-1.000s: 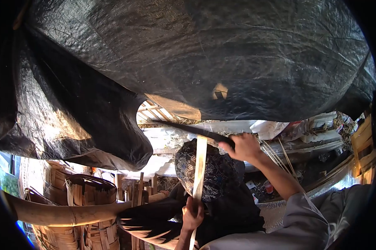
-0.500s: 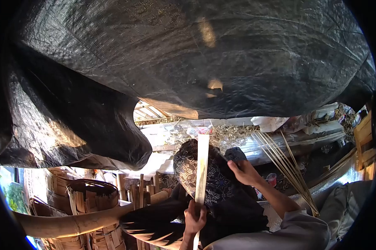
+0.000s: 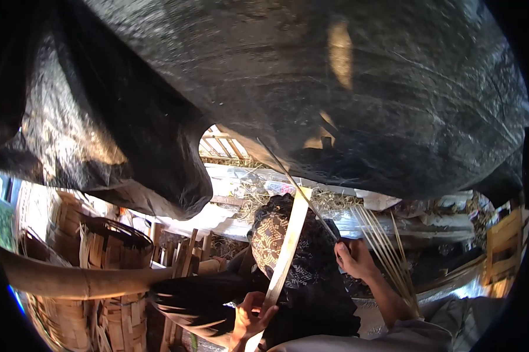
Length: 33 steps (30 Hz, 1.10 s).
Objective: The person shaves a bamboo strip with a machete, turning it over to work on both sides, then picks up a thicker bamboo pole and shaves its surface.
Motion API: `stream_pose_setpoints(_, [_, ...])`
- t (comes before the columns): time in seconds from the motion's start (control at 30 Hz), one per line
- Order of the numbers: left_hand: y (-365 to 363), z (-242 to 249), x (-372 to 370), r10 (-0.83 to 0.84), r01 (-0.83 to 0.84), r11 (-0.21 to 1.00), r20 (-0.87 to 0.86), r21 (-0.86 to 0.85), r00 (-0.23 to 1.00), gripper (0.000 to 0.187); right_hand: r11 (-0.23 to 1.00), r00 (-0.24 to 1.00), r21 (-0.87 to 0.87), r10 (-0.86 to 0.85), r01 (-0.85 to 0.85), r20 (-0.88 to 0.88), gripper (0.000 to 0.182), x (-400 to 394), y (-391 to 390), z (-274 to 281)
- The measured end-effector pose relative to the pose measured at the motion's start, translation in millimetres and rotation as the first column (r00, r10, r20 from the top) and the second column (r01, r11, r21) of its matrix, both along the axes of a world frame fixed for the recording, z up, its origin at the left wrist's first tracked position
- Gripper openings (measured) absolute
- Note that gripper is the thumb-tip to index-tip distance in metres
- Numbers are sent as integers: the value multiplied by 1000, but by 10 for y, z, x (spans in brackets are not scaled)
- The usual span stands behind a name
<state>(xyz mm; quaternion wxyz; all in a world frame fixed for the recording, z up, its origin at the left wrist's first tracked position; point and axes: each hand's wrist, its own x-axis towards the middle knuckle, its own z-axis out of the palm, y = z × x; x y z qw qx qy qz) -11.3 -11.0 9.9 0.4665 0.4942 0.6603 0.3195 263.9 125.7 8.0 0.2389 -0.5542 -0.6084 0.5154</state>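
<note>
Pale, flat strip (image 3: 289,246) is held tilted in front of the dark patterned cloth (image 3: 265,237), top end leaning right. Of the two hands, the left hand (image 3: 254,315) is seen low on the strip, which is pinched between thumb and fingers. Right hand (image 3: 356,258) is closed round the near end of a long thin blade (image 3: 318,215). Strip is crossed by the blade near its top; contact cannot be told. Thin sticks (image 3: 387,249) are bunched beside the right forearm. Woven basket (image 3: 121,258) is partly hidden by a thick pole (image 3: 88,284), left.
</note>
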Motion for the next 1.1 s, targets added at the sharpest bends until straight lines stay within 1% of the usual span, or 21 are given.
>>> stream_pose_setpoints(0.07, [-125,-24,-60,-13,14,997,-21,74,1000,35,999,999,47,2,-4,49,59,-124,7,145])
stream_pose_setpoints(0.13, [-229,-4,-117,-244,271,959,-250,80,937,34,998,996,60,32,-37,78,56,-188,-1,78])
stream_pose_setpoints(0.17, [-373,-221,-100,-188,308,901,-366,304,911,31,997,995,64,31,-37,95,53,-222,-9,56])
stream_pose_setpoints(0.2, [-379,-203,-75,-176,295,904,-359,308,916,31,997,994,70,21,-29,110,51,-252,-21,55])
stream_pose_setpoints(0.27, [-260,-86,-21,-249,267,963,-323,15,913,29,997,988,60,34,-43,148,46,-376,-63,208])
stream_pose_setpoints(0.3, [-162,-23,17,-258,240,966,-262,-99,930,39,988,981,149,20,-50,194,43,-438,-91,252])
stream_pose_setpoints(0.33, [-80,-18,43,-253,238,967,-251,-88,934,39,970,971,237,2,-60,239,41,-480,-113,301])
stream_pose_setpoints(0.37, [-1,-35,62,-191,197,980,-183,15,964,45,984,949,155,33,-85,312,40,-493,-130,365])
stream_pose_setpoints(0.4, [80,-47,80,-133,146,983,-108,113,985,50,983,946,162,31,-88,324,40,-521,-154,413])
stream_pose_setpoints(0.47, [262,-51,125,-137,154,979,-123,133,983,52,932,878,299,38,-203,478,40,-579,-205,474])
stream_pose_setpoints(0.5, [335,-45,146,-144,164,977,-145,137,979,54,913,876,342,35,-224,482,43,-585,-220,408])
stream_pose_setpoints(0.63, [468,-90,219,-141,166,978,-180,129,973,51,944,758,180,99,-276,644,51,-671,-245,489])
stream_pose_setpoints(0.7, [484,-56,193,-82,105,945,-89,309,993,47,918,734,255,56,-305,677,54,-689,-267,454])
stream_pose_setpoints(0.73, [457,-32,177,-75,97,944,-82,314,994,47,887,717,320,18,-333,697,57,-691,-274,442])
stream_pose_setpoints(0.8, [340,47,120,-7,13,996,-62,89,998,40,899,711,278,51,-339,701,59,-687,-277,448])
stream_pose_setpoints(0.83, [264,67,76,33,-32,997,-23,63,999,37,894,708,286,48,-345,704,59,-676,-277,413])
stream_pose_setpoints(0.87, [148,-11,-3,11,-9,990,-9,142,1000,34,890,706,292,46,-350,706,58,-666,-282,392])
stream_pose_setpoints(0.97, [-200,-133,-237,-105,105,990,-6,91,994,30,889,705,294,45,-352,708,57,-674,-295,416])
stream_pose_setpoints(1.03, [-416,-252,-313,-153,193,959,191,-208,970,26,884,714,306,44,-354,699,57,-665,-301,383])
stream_pose_setpoints(1.07, [-485,-299,-316,-146,186,959,189,-214,971,26,878,721,325,33,-352,692,57,-654,-300,356])
stream_pose_setpoints(1.1, [-524,-318,-314,-73,185,936,350,-300,934,26,877,721,327,31,-352,692,57,-636,-303,320])
